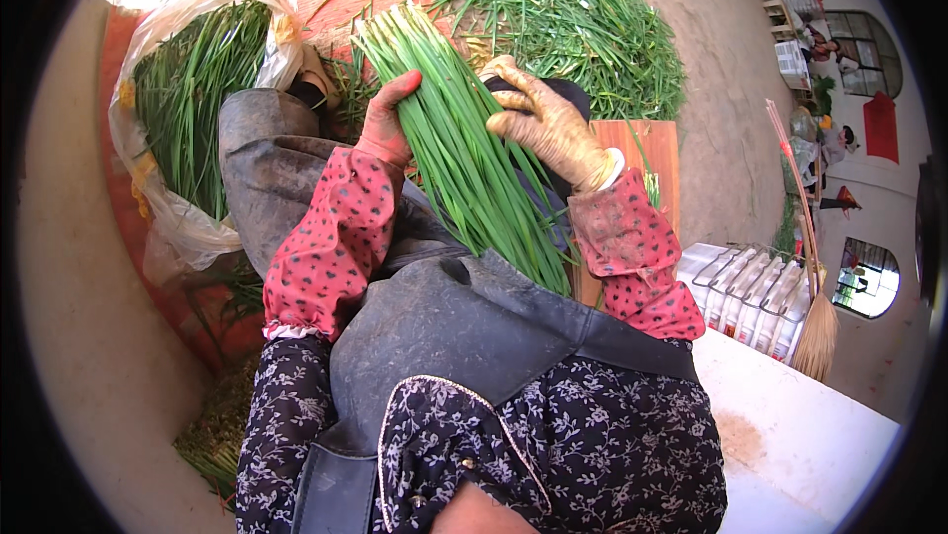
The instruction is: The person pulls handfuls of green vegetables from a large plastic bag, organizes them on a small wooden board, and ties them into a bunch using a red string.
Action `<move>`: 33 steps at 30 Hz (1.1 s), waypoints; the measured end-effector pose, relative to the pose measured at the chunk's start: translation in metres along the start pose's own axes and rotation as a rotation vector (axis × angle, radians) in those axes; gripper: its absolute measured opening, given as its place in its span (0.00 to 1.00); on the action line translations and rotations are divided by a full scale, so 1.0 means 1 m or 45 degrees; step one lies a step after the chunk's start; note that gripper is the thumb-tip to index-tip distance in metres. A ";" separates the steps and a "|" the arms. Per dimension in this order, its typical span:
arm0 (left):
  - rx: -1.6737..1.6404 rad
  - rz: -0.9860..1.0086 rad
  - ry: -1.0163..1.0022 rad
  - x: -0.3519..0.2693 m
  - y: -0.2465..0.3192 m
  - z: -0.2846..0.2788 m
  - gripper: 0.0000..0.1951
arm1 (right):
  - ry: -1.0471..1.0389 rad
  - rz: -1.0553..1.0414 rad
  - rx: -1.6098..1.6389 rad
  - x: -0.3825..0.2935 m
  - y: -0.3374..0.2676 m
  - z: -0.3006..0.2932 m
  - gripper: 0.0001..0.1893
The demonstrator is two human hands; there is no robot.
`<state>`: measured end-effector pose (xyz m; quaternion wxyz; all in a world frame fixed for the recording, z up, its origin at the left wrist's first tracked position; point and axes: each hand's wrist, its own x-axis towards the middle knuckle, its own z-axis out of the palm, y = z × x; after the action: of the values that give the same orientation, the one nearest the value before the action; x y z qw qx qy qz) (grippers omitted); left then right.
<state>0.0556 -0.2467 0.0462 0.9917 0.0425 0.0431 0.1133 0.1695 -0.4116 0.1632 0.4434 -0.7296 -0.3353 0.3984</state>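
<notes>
A thick bundle of long green leafy stalks, seemingly garlic chives [466, 141], lies slantwise over my lap, its pale cut ends pointing up and away. My left hand [390, 115], in a reddish stained glove, holds the bundle's left side near the pale ends, with the thumb on top. On the right side, my right hand [552, 123] wears a yellowish dirty glove; its fingers are spread and bent at the bundle's edge, and whether they touch the leaves is unclear. The leaf tips hang down over my dark apron [444, 326].
An open clear plastic bag [200, 237] full of green leaves stands at the left. A large heap of loose stalks [585, 30] covers the floor ahead. Right of my lap are a wooden board [659, 156], white stacked packs [748, 297], a straw broom [817, 338] and a white surface [800, 415]. People are far off at right.
</notes>
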 end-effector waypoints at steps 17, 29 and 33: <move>-0.095 -0.349 -0.147 0.002 -0.010 0.053 0.23 | -0.083 0.198 0.118 0.004 0.012 0.008 0.17; 0.098 -0.159 0.143 0.008 -0.010 0.029 0.21 | -0.107 0.045 0.189 0.002 -0.006 0.000 0.31; 0.278 -0.052 0.397 0.020 -0.027 0.083 0.17 | 0.044 0.005 -0.191 0.003 0.000 0.023 0.56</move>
<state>0.0885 -0.2744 0.1242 0.9646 0.1310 0.2090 0.0932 0.1505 -0.3998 0.1554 0.3923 -0.7681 -0.3552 0.3604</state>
